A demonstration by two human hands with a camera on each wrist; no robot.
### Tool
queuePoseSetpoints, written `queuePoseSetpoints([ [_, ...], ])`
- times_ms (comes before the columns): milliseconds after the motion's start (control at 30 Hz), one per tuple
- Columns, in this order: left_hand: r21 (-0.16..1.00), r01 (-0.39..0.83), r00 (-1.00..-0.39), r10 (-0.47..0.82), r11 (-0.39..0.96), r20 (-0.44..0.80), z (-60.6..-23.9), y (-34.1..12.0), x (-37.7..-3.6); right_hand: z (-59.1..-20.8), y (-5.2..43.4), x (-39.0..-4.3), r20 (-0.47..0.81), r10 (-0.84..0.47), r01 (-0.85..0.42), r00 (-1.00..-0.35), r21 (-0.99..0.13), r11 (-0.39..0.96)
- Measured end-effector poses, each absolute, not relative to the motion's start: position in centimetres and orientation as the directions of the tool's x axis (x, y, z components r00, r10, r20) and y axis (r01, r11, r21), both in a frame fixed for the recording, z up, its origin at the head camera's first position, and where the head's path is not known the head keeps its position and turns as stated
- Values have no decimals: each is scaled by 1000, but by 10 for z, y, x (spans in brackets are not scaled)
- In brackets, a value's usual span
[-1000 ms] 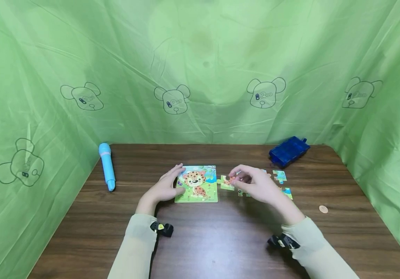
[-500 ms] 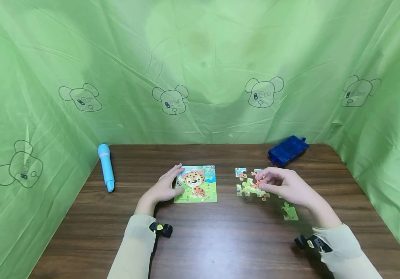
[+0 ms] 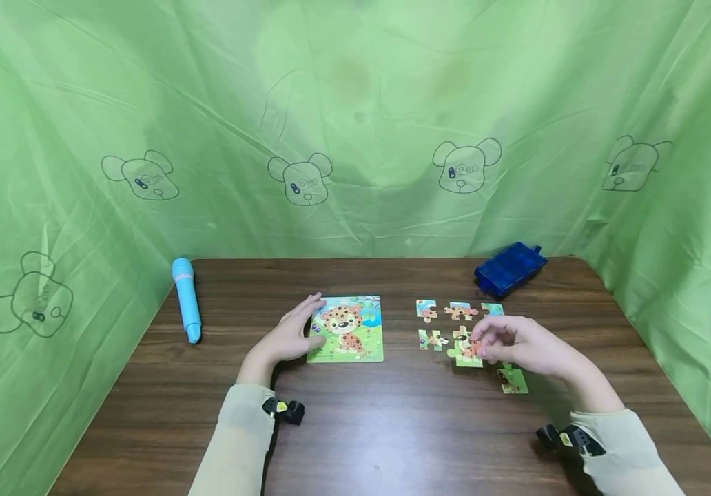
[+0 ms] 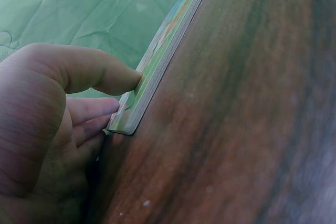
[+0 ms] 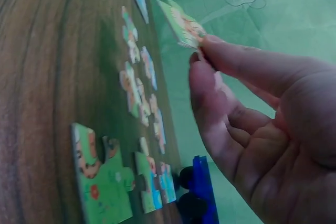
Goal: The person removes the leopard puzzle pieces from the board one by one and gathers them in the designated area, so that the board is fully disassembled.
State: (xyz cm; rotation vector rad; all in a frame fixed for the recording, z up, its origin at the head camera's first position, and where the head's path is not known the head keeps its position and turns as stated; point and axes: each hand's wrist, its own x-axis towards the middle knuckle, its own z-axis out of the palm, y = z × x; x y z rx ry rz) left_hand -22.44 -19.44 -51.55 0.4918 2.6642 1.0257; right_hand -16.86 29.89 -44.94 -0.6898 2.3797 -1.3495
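A dark wood-grain table (image 3: 393, 427) sits inside a tent of green sheeting (image 3: 355, 124) printed with cartoon bear heads, draped across the back and both sides. Left hand (image 3: 287, 337) rests at the left edge of the leopard puzzle board (image 3: 346, 329), fingers loosely extended, thumb tip (image 4: 123, 80) pressed against the board's side near its corner. Over on the right, the right hand (image 3: 517, 344) pinches a puzzle piece (image 5: 181, 22) between thumb and fingertips, lifted just clear of the wood. Loose pieces (image 3: 448, 324) lie scattered just beneath and beyond it, one more piece (image 3: 512, 380) nearer the person. A blue box (image 3: 509, 269) sits at the far right against the sheeting, a light blue pen-shaped toy (image 3: 185, 297) at the far left edge.
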Motion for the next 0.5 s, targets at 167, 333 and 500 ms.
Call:
queuePoseSetpoints([
  [167, 684, 217, -912, 394, 696, -111, -517, -195, -224, -460, 304, -170, -135, -589, -180, -797, -878, 445],
  [333, 691, 226, -912, 399, 687, -98, -516, -194, -224, -466, 305, -172, -150, -621, -194, -769, -872, 450],
  [500, 688, 239, -911, 404, 685, -85, -517, -195, -225, -470, 303, -174, -118, -644, -268, -756, -842, 469],
])
